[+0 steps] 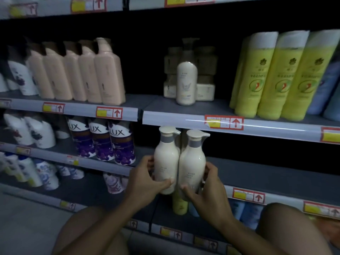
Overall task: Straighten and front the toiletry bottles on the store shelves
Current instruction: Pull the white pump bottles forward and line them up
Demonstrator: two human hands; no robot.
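Two cream pump bottles with grey collars stand side by side at the front of a middle shelf [257,173]. My left hand [145,179] grips the left cream bottle [165,159] low down, thumb across its front. My right hand [204,192] grips the right cream bottle [192,162] near its base. Both pump spouts point right. More bottles of the same kind stand close behind them, mostly hidden.
Above, a lone cream bottle [186,81] stands before boxed sets, with peach bottles [108,74] to the left and yellow-green bottles [268,78] to the right. Purple Lux bottles [121,142] stand left of my hands. Lower shelves hold yellow and blue bottles. My knees are at the bottom.
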